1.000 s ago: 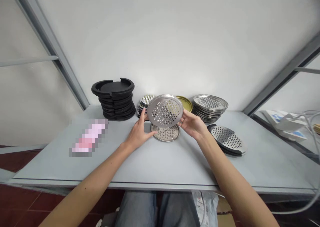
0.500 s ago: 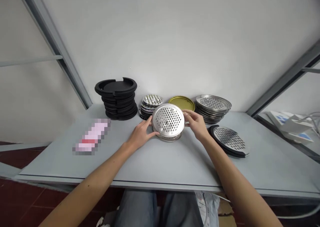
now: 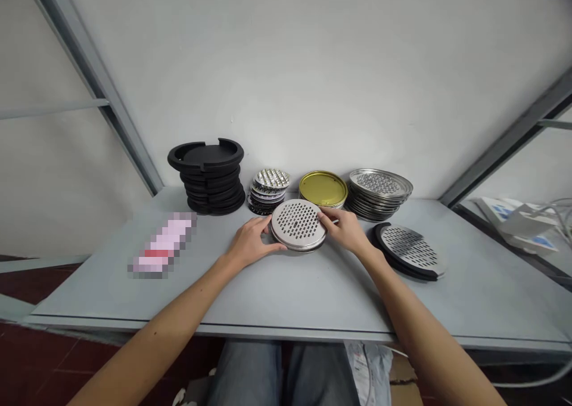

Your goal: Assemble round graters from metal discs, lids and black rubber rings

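In the middle of the grey table is a round metal grater plate (image 3: 298, 223) with slotted holes, lying nearly level on a round metal base whose rim shows below it. My left hand (image 3: 251, 239) grips it at the left side, thumb along the near edge. At the right side my right hand (image 3: 345, 229) holds its edge, a fingertip or thumb on the top face. Behind it stand a stack of small metal grater discs (image 3: 272, 179) and a gold-coloured round tin lid (image 3: 322, 189). To the right is a stack of silver graters with rims (image 3: 379, 185).
Black rings and trays (image 3: 208, 170) are piled at the back left. A blurred pink object (image 3: 165, 242) lies at the left. At the right rests a slotted metal disc (image 3: 410, 245) in a black holder. The table's front edge (image 3: 295, 331) runs above my knees.
The grater plate has come down from a tilted pose to nearly flat on the base. Both hands have lowered with it, and more of the gold lid shows behind.
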Demonstrator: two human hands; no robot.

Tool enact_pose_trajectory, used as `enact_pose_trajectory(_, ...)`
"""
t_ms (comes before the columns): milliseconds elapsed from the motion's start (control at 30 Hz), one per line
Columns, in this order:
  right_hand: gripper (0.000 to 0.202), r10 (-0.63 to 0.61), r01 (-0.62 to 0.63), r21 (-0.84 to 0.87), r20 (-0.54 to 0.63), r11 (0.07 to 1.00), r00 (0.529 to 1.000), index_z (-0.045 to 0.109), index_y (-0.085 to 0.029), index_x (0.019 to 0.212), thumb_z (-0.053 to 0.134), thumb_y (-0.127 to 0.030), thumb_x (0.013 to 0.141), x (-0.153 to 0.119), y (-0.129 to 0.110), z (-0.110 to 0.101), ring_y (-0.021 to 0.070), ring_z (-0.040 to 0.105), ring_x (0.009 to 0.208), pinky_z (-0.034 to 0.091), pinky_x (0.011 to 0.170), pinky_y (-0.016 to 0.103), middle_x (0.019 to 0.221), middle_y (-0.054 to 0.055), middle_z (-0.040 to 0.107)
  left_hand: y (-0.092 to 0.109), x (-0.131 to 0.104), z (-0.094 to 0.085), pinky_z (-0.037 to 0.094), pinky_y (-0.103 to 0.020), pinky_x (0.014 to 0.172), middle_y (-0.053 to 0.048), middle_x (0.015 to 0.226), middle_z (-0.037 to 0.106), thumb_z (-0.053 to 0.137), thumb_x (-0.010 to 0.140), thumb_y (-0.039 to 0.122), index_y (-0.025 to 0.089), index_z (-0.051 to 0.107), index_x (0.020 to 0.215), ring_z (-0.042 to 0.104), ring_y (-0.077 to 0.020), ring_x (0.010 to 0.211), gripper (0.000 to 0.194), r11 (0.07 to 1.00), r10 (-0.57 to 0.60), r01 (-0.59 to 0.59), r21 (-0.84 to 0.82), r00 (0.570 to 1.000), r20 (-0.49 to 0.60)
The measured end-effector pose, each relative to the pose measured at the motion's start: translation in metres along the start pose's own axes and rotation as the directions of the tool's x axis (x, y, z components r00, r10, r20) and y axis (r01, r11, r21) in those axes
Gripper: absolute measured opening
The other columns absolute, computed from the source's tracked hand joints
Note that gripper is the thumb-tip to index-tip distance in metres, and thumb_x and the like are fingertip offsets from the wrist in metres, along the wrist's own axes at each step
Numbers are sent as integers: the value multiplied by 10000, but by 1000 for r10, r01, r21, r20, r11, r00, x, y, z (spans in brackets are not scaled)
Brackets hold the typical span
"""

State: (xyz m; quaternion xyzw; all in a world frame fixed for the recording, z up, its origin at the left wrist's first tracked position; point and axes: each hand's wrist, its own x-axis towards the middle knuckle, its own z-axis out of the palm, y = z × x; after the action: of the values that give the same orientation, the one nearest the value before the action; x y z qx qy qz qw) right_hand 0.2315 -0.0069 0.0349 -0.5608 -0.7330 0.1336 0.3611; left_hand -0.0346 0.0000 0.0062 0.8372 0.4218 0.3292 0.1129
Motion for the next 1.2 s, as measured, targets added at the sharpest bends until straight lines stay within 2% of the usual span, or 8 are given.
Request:
enact_pose_trajectory(133,378,12,-8,-62,66,998,998,713,-207,1048,454,-440,900,0,4,1,248,681,851,490,755,318,986,68,739,2,0,-1,487,-334,742,-36,827,568,732,627,638,202,617,1169,551,-219,818,705,1000,-22,21,15,999,36)
enact_pose_trajectory(333,352,19,-8,-149,71,989,997,727,-199,882,457,-425,888,1,6,6,241,659,878,461,772,299,986,85,726,1,1,1,489,-400,869,-56,909,548,749,614,624,214,666,1103,545,-243,917,643,998,-65,65,-1,998,10)
enact_pose_trajectory(433,350,65,-51,-118,114,992,991,707,-194,824,442,-414,889,1,5,10,218,649,791,452,722,288,893,68,729,-1,1,2,460,-422,951,-80,1039,558,749,625,611,214,653,1142,543,-265,1030,659,997,-71,71,-14,997,22)
enact_pose_trajectory(567,349,80,-69,-83,135,994,988,687,-197,790,431,-414,880,0,2,12,197,612,690,429,652,280,752,41,704,-4,0,5,406,-460,1022,-145,1253,549,735,645,611,158,605,1206,510,-315,1177,732,996,-78,80,-27,995,69)
enact_pose_trajectory(733,367,76,-65,-96,117,993,990,678,-193,745,417,-410,884,-1,1,12,184,586,637,403,607,276,692,30,684,-2,1,3,455,-426,954,-119,1159,651,747,661,569,171,622,1154,591,-298,1079,645,996,-7,14,-90,997,72)
enact_pose_trajectory(867,361,74,-63,-97,113,993,991,708,-193,794,429,-402,885,-1,4,12,195,621,681,420,631,278,751,41,714,1,2,0,478,-406,905,-101,1107,678,756,654,557,185,648,1105,622,-291,1016,594,994,10,-2,-109,997,79)
enact_pose_trajectory(1000,321,118,-111,-86,84,990,989,739,-202,901,468,-371,873,0,6,14,222,669,828,464,737,282,909,46,746,1,3,-2,469,-406,918,-94,1108,678,764,639,563,188,654,1093,614,-294,1029,598,996,3,6,-94,996,90)
enact_pose_trajectory(1200,306,162,-157,-86,60,984,985,736,-200,983,505,-360,862,0,9,19,236,676,929,491,800,288,991,63,739,-2,4,-3,428,-418,984,-100,1220,627,753,659,559,190,590,1204,563,-291,1120,678,998,4,1,-67,997,81)
